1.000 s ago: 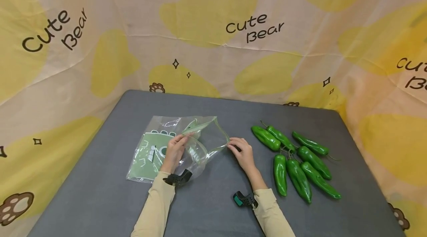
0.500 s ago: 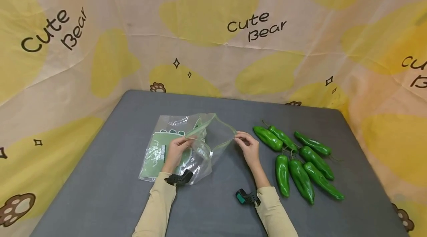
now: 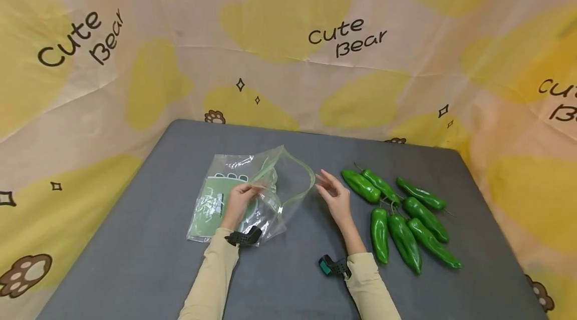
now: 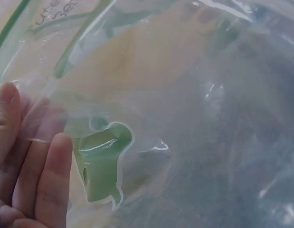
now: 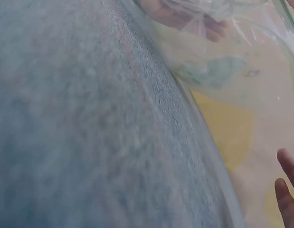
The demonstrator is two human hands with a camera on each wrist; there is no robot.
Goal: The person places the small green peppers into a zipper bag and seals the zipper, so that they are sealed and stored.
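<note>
A clear zip bag (image 3: 212, 212) with a green printed panel lies towards the left of the table, its green-lined mouth spread wide and facing right. My left hand (image 3: 236, 205) pinches the near lip of that mouth between thumb and fingers. In the left wrist view the film passes between the thumb and fingers (image 4: 54, 175). My right hand (image 3: 335, 197) is just right of the bag's far lip, fingers apart and holding nothing. The right wrist view shows its fingertips (image 5: 287, 166) clear of the film. Nothing is visible inside the bag.
Several long green peppers (image 3: 404, 244) lie in a loose group on the right side of the grey table (image 3: 135, 240). A printed cloth (image 3: 270, 19) hangs behind the table and along its sides. Each wrist wears a small black camera mount (image 3: 334, 266).
Both hands first drew the bag's mouth slightly to the right. Then my right hand let go of its lip and its fingers spread. My left hand keeps its pinch.
</note>
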